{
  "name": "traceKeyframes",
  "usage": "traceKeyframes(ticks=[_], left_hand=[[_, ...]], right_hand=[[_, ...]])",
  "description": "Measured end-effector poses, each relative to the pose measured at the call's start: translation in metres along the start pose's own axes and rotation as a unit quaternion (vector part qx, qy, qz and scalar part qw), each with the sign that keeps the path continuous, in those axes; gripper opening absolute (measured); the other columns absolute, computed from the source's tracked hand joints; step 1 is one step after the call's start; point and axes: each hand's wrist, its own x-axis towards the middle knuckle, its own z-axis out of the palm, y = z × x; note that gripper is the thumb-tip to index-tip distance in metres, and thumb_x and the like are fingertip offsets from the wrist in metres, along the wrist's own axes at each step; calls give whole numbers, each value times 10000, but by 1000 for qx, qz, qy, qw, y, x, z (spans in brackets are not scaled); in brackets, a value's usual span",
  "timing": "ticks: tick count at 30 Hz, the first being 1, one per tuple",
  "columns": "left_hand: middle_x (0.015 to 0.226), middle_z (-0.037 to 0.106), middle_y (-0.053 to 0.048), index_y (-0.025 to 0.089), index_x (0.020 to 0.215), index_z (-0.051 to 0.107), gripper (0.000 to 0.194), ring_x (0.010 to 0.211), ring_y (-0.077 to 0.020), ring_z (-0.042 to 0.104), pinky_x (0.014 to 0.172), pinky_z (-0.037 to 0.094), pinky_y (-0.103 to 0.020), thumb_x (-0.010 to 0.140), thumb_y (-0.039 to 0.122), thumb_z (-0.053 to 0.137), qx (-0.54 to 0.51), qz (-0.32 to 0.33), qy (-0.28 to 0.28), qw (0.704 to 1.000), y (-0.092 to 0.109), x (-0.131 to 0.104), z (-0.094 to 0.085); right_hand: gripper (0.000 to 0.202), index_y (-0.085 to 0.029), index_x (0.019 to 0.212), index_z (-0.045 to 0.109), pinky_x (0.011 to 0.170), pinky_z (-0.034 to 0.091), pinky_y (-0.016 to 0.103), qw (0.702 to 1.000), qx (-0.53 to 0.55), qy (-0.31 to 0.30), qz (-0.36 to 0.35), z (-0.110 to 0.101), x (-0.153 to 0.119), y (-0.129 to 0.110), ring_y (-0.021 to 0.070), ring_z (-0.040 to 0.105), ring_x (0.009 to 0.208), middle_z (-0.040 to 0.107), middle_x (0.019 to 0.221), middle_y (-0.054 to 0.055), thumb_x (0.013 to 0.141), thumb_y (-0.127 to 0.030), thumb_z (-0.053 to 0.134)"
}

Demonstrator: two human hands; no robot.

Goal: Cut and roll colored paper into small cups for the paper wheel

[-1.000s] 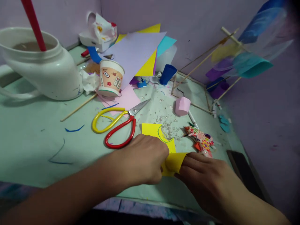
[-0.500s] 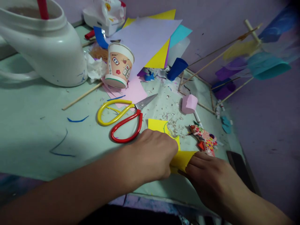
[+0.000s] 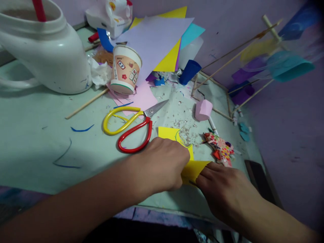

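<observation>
Between my two hands is a bent piece of yellow paper. My left hand is closed on its left edge, with the fingertips hidden beneath. My right hand grips the other side, its fingers partly inside the curl. A flat yellow paper scrap with a curved cut-out and a drawn line lies just beyond my left hand. Scissors with one yellow and one red handle rest beside that hand, blades apart. Past my right hand sits a flower-patterned hot glue gun.
A white jug stands at left, near a paper cup and coloured sheets. A pink paper cup shape lies ahead. A stick frame with coloured paper cups leans at right. A dark phone-like object lies by the wall.
The whole view has shifted slightly, so things sit a little further left and up. Both hands keep their hold on the yellow paper, with hardly any movement.
</observation>
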Motion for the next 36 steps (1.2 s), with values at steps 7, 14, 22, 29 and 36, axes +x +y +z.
traceKeyframes(ticks=[7, 14, 22, 29, 36], left_hand=[[840, 652, -54, 201, 984, 554, 368, 675, -225, 623, 481, 404, -292, 616, 196, 529, -48, 28, 45, 997, 0, -2, 5], [872, 543, -46, 209, 858, 559, 249, 596, -165, 542, 403, 248, -276, 612, 215, 524, -35, 59, 32, 997, 6, 4, 11], [852, 536, -20, 252, 913, 552, 271, 601, -174, 539, 430, 287, -282, 646, 217, 522, -26, 48, 19, 998, 7, 4, 11], [861, 532, -16, 212, 916, 516, 202, 668, -168, 557, 534, 402, -282, 714, 218, 518, -61, 18, 4, 998, 8, 5, 12], [872, 548, -26, 207, 875, 532, 171, 755, -171, 562, 619, 446, -273, 713, 152, 524, -72, -11, -30, 997, 11, 9, 10]], right_hand=[[278, -178, 666, 556, 511, 365, 256, 999, 34, -29, 3, 0, -4, 2, 151, 467, 543, 565, 570, 24, 687, 12, 355], [315, -147, 713, 599, 524, 422, 268, 997, 56, -49, -23, -3, -4, 7, 165, 499, 610, 601, 651, 61, 691, 31, 341], [283, -138, 886, 614, 596, 525, 306, 998, 27, 20, -52, -24, -17, 4, 211, 619, 801, 672, 879, 98, 840, -46, 350], [616, -164, 1303, 390, 898, 492, 371, 968, 171, 117, 143, -13, -36, 13, 232, 548, 1103, 566, 1224, 125, 762, -297, 652], [435, -176, 1208, 487, 868, 493, 298, 934, 266, 199, 132, 19, -28, 13, 161, 575, 1032, 609, 1138, 89, 790, -99, 574]])
